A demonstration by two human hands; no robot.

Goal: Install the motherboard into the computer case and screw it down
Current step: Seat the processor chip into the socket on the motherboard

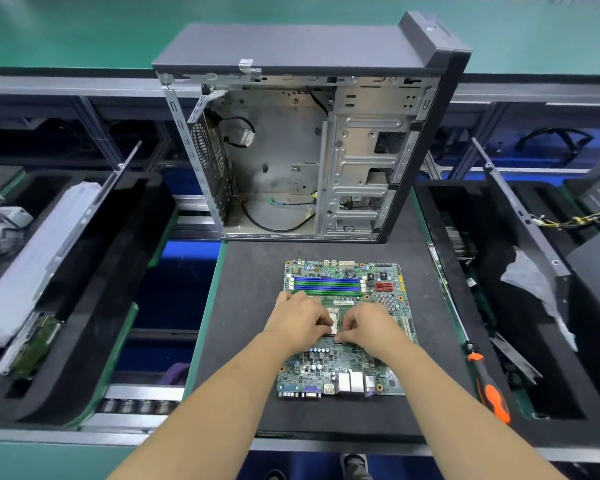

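Both my hands are working at the motherboard (343, 327) lying flat on the bench (243, 327), left hand (297, 322) and right hand (369, 329) pinching at its CPU socket (335, 322); the open computer case (305, 150) is standing at twelve o'clock, a screwdriver (489, 388) lying at three.

Bright, even overhead light leaves only soft shadows; wide-angle distortion bends the frame's edges, where corners blur slightly.

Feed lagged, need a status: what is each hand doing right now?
Left hand: fingers curled at the CPU socket on the motherboard; grip cannot be told.
Right hand: fingers curled, pinching something at the socket edge.
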